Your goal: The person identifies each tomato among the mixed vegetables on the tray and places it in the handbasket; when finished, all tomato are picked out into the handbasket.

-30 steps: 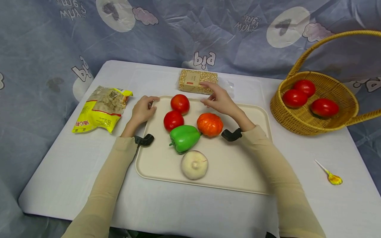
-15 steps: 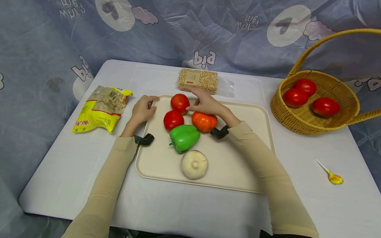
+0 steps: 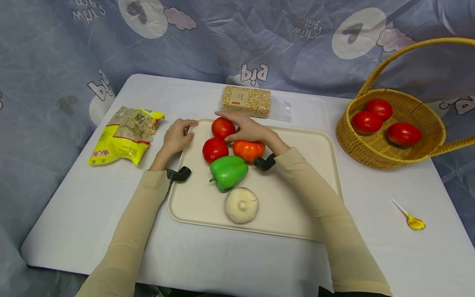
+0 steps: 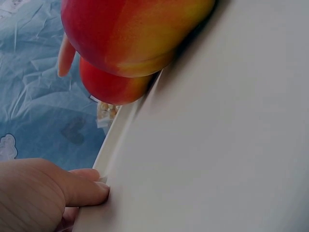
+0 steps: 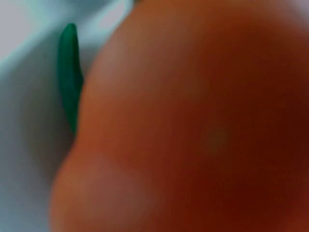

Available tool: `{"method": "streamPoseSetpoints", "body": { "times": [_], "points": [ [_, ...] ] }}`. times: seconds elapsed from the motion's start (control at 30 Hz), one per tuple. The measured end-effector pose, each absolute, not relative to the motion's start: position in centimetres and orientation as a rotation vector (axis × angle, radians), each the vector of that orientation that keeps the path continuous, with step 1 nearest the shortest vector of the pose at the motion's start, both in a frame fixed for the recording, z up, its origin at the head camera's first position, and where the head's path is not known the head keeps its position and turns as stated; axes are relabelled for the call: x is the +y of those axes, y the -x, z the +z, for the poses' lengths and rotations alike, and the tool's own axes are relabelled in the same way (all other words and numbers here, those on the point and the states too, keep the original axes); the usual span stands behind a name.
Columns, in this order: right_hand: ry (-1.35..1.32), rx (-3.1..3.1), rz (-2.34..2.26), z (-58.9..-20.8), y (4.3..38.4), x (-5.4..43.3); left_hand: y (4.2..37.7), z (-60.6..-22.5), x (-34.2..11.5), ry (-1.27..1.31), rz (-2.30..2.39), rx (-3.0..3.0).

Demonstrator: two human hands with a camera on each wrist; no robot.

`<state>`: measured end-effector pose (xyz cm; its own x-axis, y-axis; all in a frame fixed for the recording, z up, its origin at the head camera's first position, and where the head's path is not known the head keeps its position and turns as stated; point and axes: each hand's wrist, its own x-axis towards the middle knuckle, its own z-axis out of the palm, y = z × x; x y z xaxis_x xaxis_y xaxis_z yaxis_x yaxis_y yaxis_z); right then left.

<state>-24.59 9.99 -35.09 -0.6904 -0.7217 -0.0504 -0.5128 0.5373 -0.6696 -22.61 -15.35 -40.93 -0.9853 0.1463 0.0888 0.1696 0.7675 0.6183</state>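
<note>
My left hand point(image 3: 177, 137) pinches the left back corner of the beige tray point(image 3: 293, 214), thumb over the rim in the left wrist view. My right hand point(image 3: 249, 128) holds the back red tomato point(image 3: 222, 128), with its thumb at the near side and fingers round the far side. A second red tomato point(image 3: 215, 150) sits just in front of it. Under the right palm and wrist lies a small orange pumpkin point(image 3: 248, 151), which fills most of the right wrist view. A green bell pepper point(image 3: 228, 172) and a white, round, flattish vegetable point(image 3: 241, 205) are nearer the front.
A yellow snack bag point(image 3: 126, 136) lies left of the tray. Behind the tray is a clear pack of yellow kernels point(image 3: 256, 101). At right stands a wicker basket point(image 3: 356, 150) with three red tomatoes; a lollipop point(image 3: 413, 222) lies in front of it.
My right hand has moved left and down from above the pumpkin to the back tomato. The pumpkin has shifted left against the bell pepper. My left hand has stayed on the tray.
</note>
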Motion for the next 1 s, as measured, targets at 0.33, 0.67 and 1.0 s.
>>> {"method": "streamPoseSetpoints", "body": {
  "times": [0.33, 0.67, 1.0],
  "points": [
    [0.939, 2.516, -0.842, -34.6, 24.3, 9.7, 22.6, -41.0, -15.3, 0.269, -1.026, -2.911],
    [0.933, 2.609, -0.998, -34.5, 24.1, 11.0, 22.6, -40.8, -15.3, 0.266, -1.033, -2.912],
    [0.859, 2.749, -1.205, -33.5, 23.2, 13.9, 22.4, -40.8, -15.3, 0.267, -1.039, -2.912]
  ]
}}
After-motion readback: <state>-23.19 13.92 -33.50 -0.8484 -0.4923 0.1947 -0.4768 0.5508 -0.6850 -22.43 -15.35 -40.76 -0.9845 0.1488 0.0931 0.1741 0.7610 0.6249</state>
